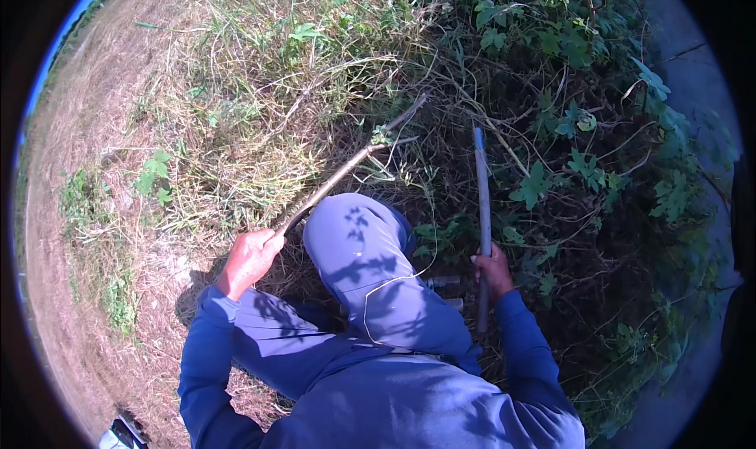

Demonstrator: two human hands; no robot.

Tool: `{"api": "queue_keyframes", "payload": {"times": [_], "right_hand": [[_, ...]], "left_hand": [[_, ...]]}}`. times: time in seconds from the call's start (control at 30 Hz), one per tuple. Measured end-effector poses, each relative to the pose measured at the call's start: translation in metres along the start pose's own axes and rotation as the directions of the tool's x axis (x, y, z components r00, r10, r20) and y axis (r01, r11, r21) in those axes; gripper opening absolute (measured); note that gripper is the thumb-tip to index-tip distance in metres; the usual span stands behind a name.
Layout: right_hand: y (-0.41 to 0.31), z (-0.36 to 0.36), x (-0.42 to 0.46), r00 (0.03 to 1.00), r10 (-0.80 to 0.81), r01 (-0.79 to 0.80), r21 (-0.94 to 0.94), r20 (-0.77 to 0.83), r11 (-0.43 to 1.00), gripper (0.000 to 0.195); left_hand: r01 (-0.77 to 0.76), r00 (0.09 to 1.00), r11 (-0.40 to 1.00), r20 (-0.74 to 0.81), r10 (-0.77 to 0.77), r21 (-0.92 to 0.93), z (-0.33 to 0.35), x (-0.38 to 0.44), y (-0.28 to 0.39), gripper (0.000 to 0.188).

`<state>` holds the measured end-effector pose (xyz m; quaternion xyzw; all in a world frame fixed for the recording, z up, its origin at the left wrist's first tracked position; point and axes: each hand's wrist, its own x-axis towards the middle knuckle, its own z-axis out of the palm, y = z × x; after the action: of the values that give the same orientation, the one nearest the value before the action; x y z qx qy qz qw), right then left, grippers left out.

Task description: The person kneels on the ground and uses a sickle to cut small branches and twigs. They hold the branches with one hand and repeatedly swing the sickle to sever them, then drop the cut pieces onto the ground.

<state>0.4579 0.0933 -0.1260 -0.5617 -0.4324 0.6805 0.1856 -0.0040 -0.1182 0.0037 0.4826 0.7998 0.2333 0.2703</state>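
Note:
My left hand [251, 260] is closed around the lower end of a slender wooden branch [336, 177]. The branch slants up to the right past my knee and forks near its far end, over the grass. A dark curved edge lies along its underside near my fist; what it belongs to is unclear. On the right, my right hand [495, 270] grips a straight grey pole [483, 195] below its middle. The pole stands nearly in line with my view and has a blue upper tip. Its lower end shows below my fist, beside my thigh.
Leafy vines [582, 171] and tangled stems fill the shaded right side, before a grey surface [691, 94]. Dry cut grass [236, 183] covers the left. A thin stem [393, 282] lies across my bent leg [360, 242]. A white-and-black object [121, 434] sits lower left.

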Motion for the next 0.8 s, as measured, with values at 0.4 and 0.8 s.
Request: {"api": "queue_keyframes", "payload": {"times": [0.4,0.8], "right_hand": [[-0.011,0.019,0.054,0.998,-0.053,0.054,0.044,-0.018,0.998,0.023],[-0.039,0.018,0.124,0.998,-0.052,0.033,0.341,0.047,0.940,0.021]], "left_hand": [[0.057,0.994,0.998,0.097,-0.054,-0.024,-0.046,-0.028,-0.008,0.024],[0.174,0.973,0.982,0.142,-0.183,0.076,-0.064,-0.055,0.004,0.026]]}}
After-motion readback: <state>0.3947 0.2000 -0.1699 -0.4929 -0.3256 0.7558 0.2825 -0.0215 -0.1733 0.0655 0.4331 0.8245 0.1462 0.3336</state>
